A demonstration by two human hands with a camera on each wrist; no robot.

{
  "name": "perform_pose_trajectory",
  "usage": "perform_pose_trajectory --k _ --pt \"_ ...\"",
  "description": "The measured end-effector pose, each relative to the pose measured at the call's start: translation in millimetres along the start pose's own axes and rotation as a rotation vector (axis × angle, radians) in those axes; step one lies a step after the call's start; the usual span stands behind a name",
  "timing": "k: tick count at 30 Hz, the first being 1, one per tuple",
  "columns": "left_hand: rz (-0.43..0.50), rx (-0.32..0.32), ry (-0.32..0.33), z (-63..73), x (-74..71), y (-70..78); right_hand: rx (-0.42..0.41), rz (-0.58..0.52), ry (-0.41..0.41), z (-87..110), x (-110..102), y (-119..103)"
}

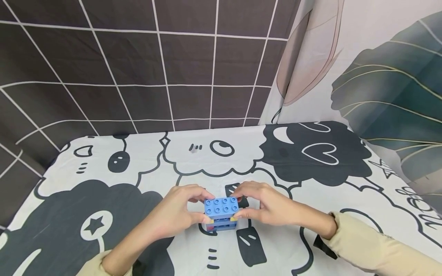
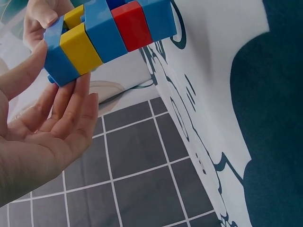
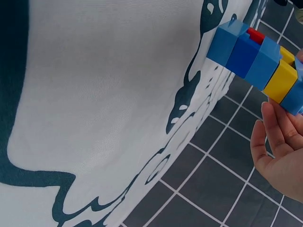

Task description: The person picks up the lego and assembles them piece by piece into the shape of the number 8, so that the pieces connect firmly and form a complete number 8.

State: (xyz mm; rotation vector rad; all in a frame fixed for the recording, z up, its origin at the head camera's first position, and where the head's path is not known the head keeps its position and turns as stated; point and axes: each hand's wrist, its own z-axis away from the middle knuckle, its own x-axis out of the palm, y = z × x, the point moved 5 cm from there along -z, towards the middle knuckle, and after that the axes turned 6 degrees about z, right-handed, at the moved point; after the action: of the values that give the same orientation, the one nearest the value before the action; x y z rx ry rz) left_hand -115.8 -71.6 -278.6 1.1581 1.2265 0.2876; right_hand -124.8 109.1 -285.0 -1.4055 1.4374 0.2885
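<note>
A stack of building-block bricks stands on the cloth, topped by a blue eight-stud brick (image 1: 221,207). My left hand (image 1: 176,212) grips the left end of this top brick, thumb at the near side and fingers behind. My right hand (image 1: 267,205) holds its right end likewise. Beneath it, the left wrist view shows a yellow brick (image 2: 81,48), a blue brick (image 2: 105,32), a red brick (image 2: 132,26) and a blue bottom brick (image 2: 158,20). In the right wrist view, a dark blue brick (image 3: 244,54) shares the red one's layer.
A black-and-white cartoon cloth (image 1: 214,153) covers the table. Behind it hangs a dark curtain with a white grid (image 1: 186,61). A leaf-patterned curtain (image 1: 390,84) hangs at the right.
</note>
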Motion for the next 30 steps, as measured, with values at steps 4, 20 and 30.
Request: perform_pose_trajectory --k 4,20,30 --pt "0.003 -0.018 0.011 1.0 1.0 -0.5 -0.010 0.032 0.013 0.0 0.7 -0.8" --pt "0.082 -0.024 -0.008 0.2 0.8 -4.8 -0.011 0.037 0.015 -1.6 -1.3 -4.0" --pt "0.093 -0.129 0.101 -16.5 -10.0 -18.6 0.312 -0.058 -0.006 -13.1 -3.7 25.5"
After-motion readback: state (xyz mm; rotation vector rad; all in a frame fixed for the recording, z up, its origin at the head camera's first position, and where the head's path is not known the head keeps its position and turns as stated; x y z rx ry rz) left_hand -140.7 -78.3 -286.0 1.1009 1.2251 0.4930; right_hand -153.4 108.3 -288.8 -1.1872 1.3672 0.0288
